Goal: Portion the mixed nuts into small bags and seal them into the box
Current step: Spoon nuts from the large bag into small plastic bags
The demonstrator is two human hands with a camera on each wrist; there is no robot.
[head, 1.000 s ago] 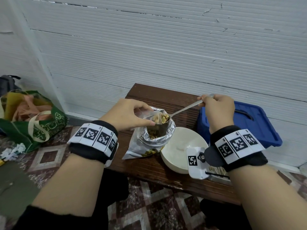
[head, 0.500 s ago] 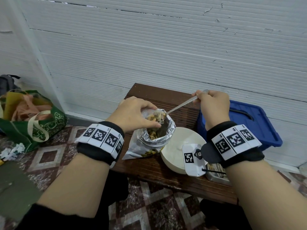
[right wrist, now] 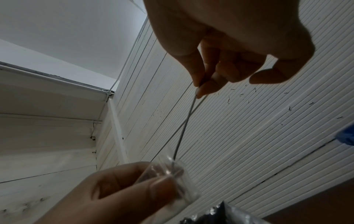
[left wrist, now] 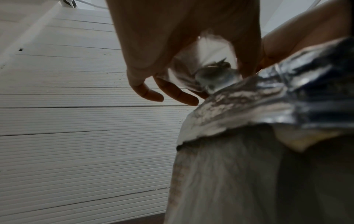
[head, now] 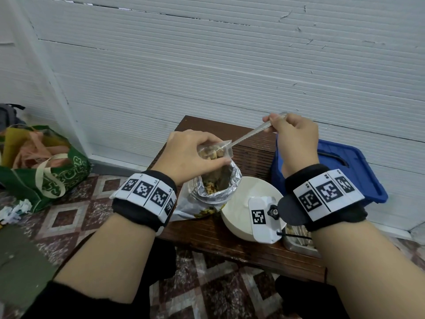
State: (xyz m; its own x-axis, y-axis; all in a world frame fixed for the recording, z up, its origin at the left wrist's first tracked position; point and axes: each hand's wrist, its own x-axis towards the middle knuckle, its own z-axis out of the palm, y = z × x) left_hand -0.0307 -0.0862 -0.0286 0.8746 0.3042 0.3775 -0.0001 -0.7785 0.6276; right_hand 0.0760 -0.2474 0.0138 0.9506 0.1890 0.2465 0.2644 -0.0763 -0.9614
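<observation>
A small bag [head: 215,152] is being pinched open by the left hand [head: 193,155] directly above the foil pouch [head: 218,185], so spills are caught. Nuts are being tipped in from a spoon [head: 250,134] gripped by the right hand [head: 295,139].

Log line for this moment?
left hand: holds small clear bag | right hand: metal spoon tipped into it | above silver foil nut pouch

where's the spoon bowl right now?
Head view, centre: the spoon, held by the right hand, has its bowl end inside the small clear bag that the left hand holds just above the open foil nut bag.
</observation>
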